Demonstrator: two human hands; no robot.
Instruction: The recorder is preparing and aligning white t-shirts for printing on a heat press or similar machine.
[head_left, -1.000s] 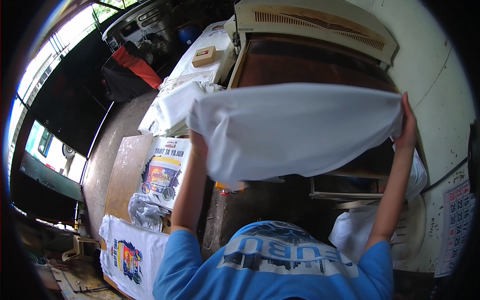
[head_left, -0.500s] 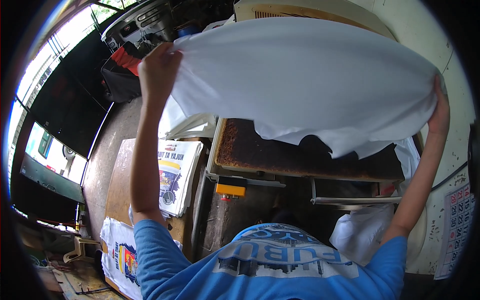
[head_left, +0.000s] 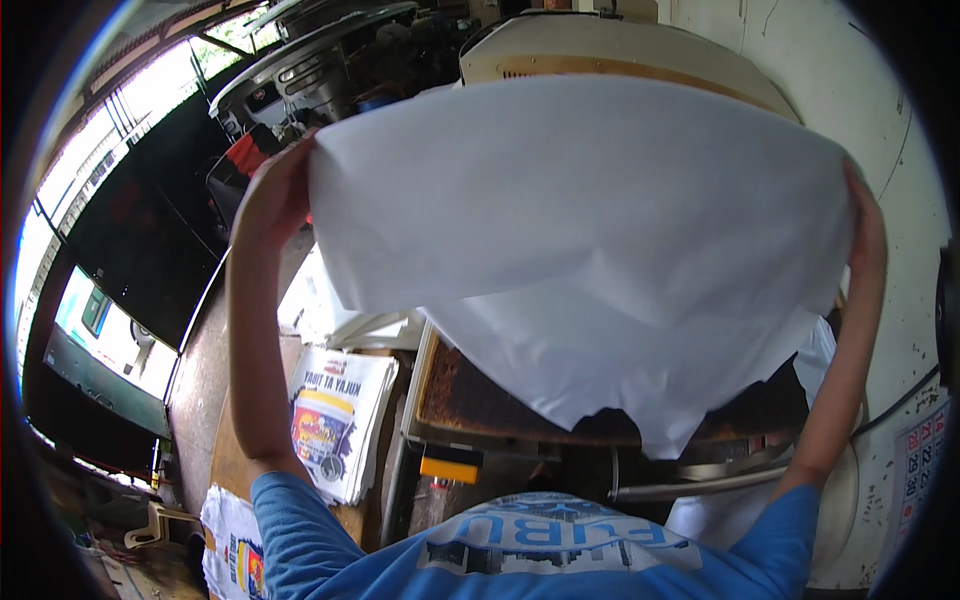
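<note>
Past your blue shirt point(head_left: 560, 570) and the stack of printed cloths point(head_left: 338, 420) on your left, your left hand point(head_left: 280, 192) and right hand point(head_left: 868, 228) hold opposite ends of a white cloth point(head_left: 580, 190), fingers closed on it, spread above a brown metal bed point(head_left: 470, 402), with a cream hood point(head_left: 625, 48) beyond.

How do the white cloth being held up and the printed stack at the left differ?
The white cloth shows no print on its visible side; the printed stack carries dark lettering and a colourful picture. The cloth hangs spread between the left hand and right hand; the stack lies flat on a brown board. Both have a white ground.
</note>
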